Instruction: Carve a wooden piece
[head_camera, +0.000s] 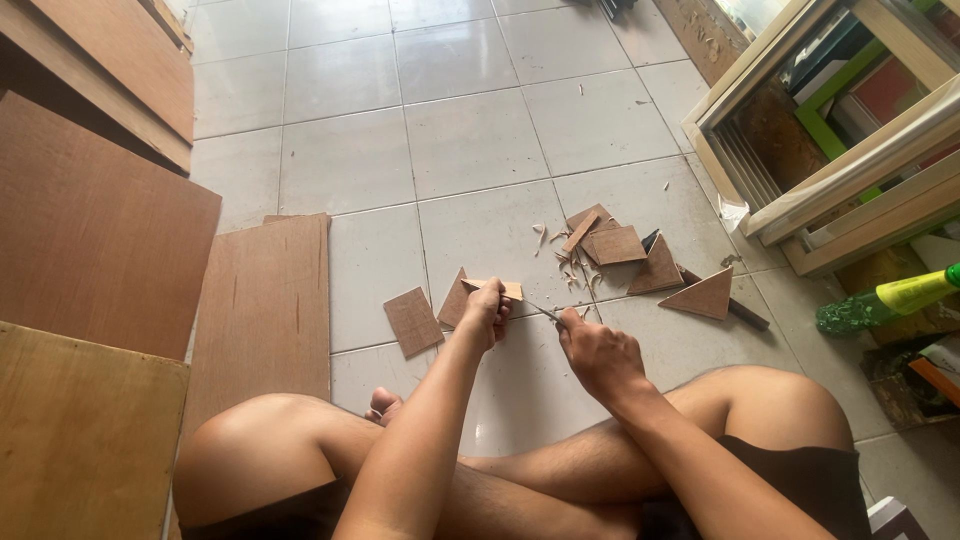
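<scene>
The left hand (487, 308) clamps its fingers on a small wood strip (497, 288), steadying it above the floor tiles (470, 140). The right hand (598, 352), fingers closed around a knife (543, 311), angles the blade toward the strip's near edge; shavings (572, 270) lie beyond.

The pale, glossy tiled floor (470, 140) carried everything. A small brown rectangular plywood offcut (413, 321) lay flat on it. Left of that offcut lay a long brown plywood board (265, 305). Well to its right, a brown triangular plywood piece (705, 296) rested on a dark narrow strip (745, 314). Between the two sat a cluster of brown square and angular plywood pieces (620, 248), with pale wood shavings (572, 272) scattered just beside them.
</scene>
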